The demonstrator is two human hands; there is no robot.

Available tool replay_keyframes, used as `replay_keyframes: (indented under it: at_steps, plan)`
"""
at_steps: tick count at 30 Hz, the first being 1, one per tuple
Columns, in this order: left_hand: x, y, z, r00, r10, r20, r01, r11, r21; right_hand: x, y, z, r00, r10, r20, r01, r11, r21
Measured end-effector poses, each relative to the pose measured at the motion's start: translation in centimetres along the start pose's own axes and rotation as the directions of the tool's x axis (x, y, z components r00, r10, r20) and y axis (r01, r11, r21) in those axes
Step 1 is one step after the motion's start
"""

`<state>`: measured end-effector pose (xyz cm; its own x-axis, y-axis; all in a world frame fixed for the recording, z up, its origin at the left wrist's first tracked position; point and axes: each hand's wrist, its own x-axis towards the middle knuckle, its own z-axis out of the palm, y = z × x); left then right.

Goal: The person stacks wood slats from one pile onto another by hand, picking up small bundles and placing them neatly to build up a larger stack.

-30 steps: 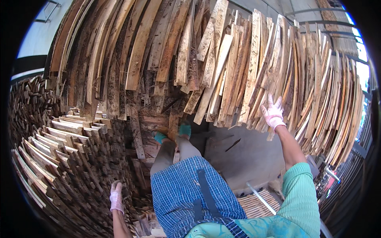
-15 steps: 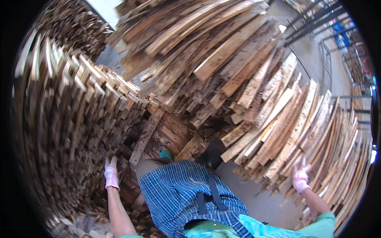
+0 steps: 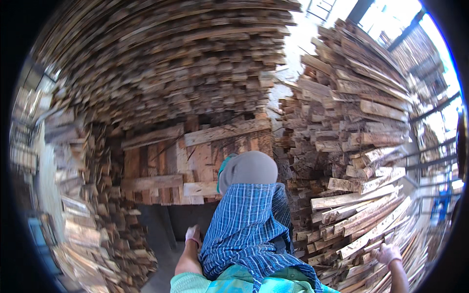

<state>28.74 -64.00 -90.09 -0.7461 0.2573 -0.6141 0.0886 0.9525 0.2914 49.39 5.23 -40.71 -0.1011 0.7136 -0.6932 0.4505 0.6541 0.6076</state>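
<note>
Just left of the blue-and-white checked cloth apron (image 3: pixel 239 224), the left hand (image 3: pixel 193 234) in its pale pink glove now hangs over grey floor, whereas half a second ago it was against a wall of planks; nothing shows in it, though how wide its fingers stand I cannot tell. Well right of the apron, the pink-gloved right hand (image 3: pixel 388 253) is again at the ends of the rough, pale-brown wooden planks (image 3: pixel 359 224); blur hides whether it grips one or merely rests there. So, as I judge it, only the right hand is now engaged with the timber. Directly beyond the apron, a bent knee in grey cloth (image 3: pixel 251 168) has come into view over the reddish-brown board platform (image 3: pixel 200 156), which the turned view now puts ahead, before a tall brown timber stack (image 3: pixel 185 73).
</note>
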Motion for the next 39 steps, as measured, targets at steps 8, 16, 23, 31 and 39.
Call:
replay_keyframes:
  at_steps: [8,16,23,31,39]
  plan:
    - [-6.3,6.3,-10.6,0.841,-0.48,0.25,0.303,0.036,-0.952,3.8,-9.6,-11.7,0.641,-0.235,-0.731,0.37,0.929,0.025]
    - [-20.0,2.0,-12.2,0.548,-0.759,0.35,0.688,0.172,-0.705,15.0,-6.8,0.0,0.9,-0.188,-0.394,0.313,0.907,0.282]
    - [-13.6,0.4,-9.3,0.732,-0.644,0.223,0.32,0.036,-0.947,11.2,-7.1,-7.2,0.902,-0.321,-0.288,0.295,0.946,-0.132]
    - [-7.4,-1.9,-4.5,0.718,-0.686,0.117,0.301,0.155,-0.941,-7.1,-43.5,-19.6,0.004,-0.915,-0.403,0.945,0.135,-0.297]
    - [4.3,-3.1,-14.1,0.92,-0.315,-0.233,-0.028,0.54,-0.841,9.6,-74.2,-17.2,0.105,-0.872,-0.478,0.81,0.354,-0.468]
